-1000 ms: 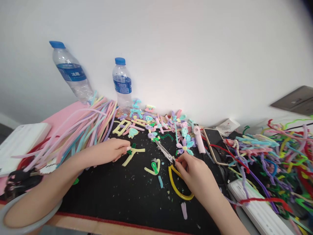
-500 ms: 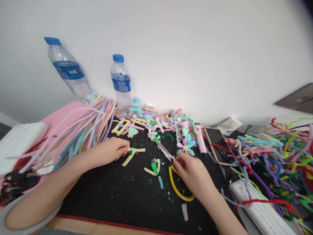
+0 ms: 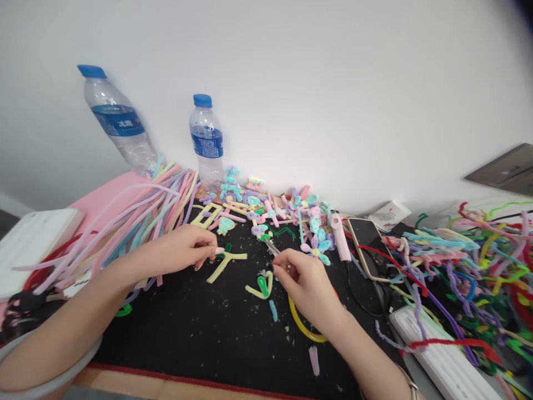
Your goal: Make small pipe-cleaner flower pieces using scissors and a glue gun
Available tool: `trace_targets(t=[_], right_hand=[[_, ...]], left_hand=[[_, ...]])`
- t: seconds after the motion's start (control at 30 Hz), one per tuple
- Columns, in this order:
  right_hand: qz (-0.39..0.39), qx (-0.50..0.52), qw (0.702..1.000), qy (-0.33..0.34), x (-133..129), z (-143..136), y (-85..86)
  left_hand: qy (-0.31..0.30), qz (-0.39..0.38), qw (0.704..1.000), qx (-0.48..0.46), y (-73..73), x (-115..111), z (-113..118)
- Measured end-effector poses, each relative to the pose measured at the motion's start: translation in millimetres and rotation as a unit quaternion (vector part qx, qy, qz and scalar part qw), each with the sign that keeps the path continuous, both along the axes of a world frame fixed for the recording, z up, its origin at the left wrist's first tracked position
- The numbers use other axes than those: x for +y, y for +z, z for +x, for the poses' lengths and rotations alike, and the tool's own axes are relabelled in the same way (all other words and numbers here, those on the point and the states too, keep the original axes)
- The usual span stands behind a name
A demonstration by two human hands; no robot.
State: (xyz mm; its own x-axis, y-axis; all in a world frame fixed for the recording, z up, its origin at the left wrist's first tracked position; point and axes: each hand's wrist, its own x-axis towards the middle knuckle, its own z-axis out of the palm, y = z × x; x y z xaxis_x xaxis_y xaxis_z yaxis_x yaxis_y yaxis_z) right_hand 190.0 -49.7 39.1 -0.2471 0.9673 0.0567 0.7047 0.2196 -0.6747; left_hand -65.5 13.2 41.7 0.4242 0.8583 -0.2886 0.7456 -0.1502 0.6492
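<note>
My left hand (image 3: 197, 250) has its fingers slightly apart, the fingertips at the end of a pale yellow forked pipe cleaner piece (image 3: 222, 264) with a dark green loop. That piece lies on the black mat (image 3: 187, 333). Over the scissors (image 3: 308, 328) with yellow handles is my right hand (image 3: 302, 278), thumb and forefinger a little apart, nothing seen between them. The hand hides the middle of the scissors; part of the metal blades shows beyond it. Just left of its fingertips lies a V-shaped yellow piece with a green loop (image 3: 263, 286).
Pipe cleaner flowers (image 3: 316, 247) and other shapes crowd the back. Long pastel pipe cleaners (image 3: 145, 216) lie left, near two bottles (image 3: 206, 139). A phone (image 3: 366, 244), a white power strip (image 3: 445, 350) and tangled coloured pipe cleaners (image 3: 491, 289) are on the right.
My right hand has moved left from the scissors' pivot towards the V-shaped piece. My left hand has shifted slightly up and left, its fingers loosening; the forked piece stays in place.
</note>
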Motion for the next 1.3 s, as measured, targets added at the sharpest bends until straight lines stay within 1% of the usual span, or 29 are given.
trace_targets(t=[0.07,0.1,0.17,0.23,0.33,0.4,0.43,0.5,0.57,0.67,0.77,0.83,0.97,1.07,1.17,1.3], right_hand=[[-0.021,0.075,0.996,0.035,9,-14,0.5],[-0.040,0.104,0.992,0.054,15,-21,0.8],[-0.069,0.145,0.983,0.086,26,-33,1.5],[-0.089,0.174,0.975,0.101,37,-42,2.5],[-0.118,0.202,0.965,0.117,48,-45,3.5],[-0.120,0.201,0.964,0.128,52,-42,3.8],[-0.115,0.193,0.966,0.129,54,-39,4.2],[-0.096,0.171,0.973,0.119,58,-32,5.7],[-0.088,0.157,0.979,0.100,62,-25,8.1],[-0.090,0.151,0.982,0.071,69,-17,11.8],[-0.091,0.149,0.982,0.070,73,-15,13.1],[-0.088,0.145,0.983,0.077,74,-15,11.9],[-0.055,0.124,0.987,0.084,74,-17,8.1],[-0.030,0.113,0.990,0.085,74,-16,9.9],[-0.027,0.104,0.992,0.065,75,-13,15.9],[-0.050,0.116,0.992,0.029,78,-6,20.9]], left_hand=[[-0.077,-0.009,0.997,-0.011,5.6,0,5],[-0.097,-0.010,0.995,-0.020,7.9,0,9],[-0.116,0.004,0.993,-0.029,11.2,-1,17],[-0.121,0.020,0.992,-0.031,13.1,-1,24],[-0.120,0.029,0.992,-0.037,14.5,-1,27],[-0.102,0.031,0.993,-0.043,14.2,1,25],[-0.080,0.039,0.995,-0.043,13.0,2,23],[-0.018,0.068,0.997,-0.030,7.7,4,19],[0.039,0.096,0.995,-0.003,-2.1,5,16],[0.082,0.116,0.989,0.041,-20.9,2,16],[0.083,0.128,0.987,0.054,-35.2,-3,18],[0.076,0.127,0.988,0.052,-39.4,-5,19],[0.057,0.103,0.992,0.043,-38.4,-5,20],[0.048,0.095,0.994,0.023,-35.6,-6,21],[0.051,0.079,0.995,-0.033,-34.4,-6,23],[0.066,0.020,0.987,-0.146,-33.9,-6,26]])
